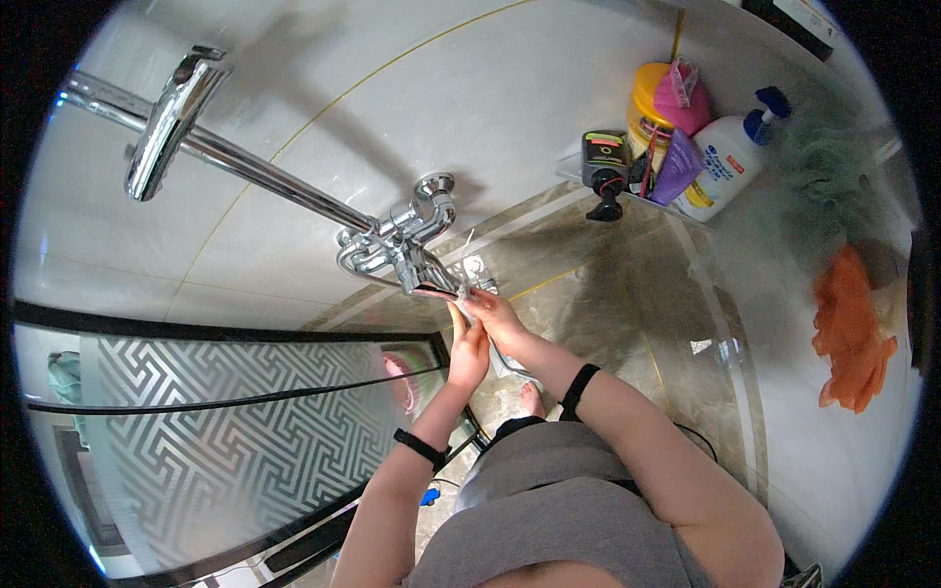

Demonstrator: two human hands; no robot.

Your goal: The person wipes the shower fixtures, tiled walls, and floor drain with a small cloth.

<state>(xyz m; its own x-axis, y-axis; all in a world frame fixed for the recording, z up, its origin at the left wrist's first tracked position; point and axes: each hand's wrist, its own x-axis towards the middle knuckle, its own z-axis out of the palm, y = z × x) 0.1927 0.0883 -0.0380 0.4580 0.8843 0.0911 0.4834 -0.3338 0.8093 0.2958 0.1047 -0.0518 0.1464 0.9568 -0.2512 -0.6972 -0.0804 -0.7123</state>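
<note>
My left hand (469,351) and my right hand (498,317) meet just at the end of the chrome mixer tap (412,257) on the wall. Between their fingers is a small whitish, wet-looking thing (463,297), too small and blurred to name. Its upper end lies close to the tap's flat spout (434,291), which hides part of it. A metal shower hose (349,266) loops beside the tap. From the tap a chrome riser pipe (279,176) runs up to a hand shower (173,128).
A corner shelf (570,167) holds a dark pump bottle (605,162), a purple pouch (678,167), a yellow container (647,92) and a white pump bottle (724,165). An orange mesh cloth (853,331) hangs right. Left stands a patterned glass screen (242,411). My bare foot (531,400) rests on floor tiles (617,323).
</note>
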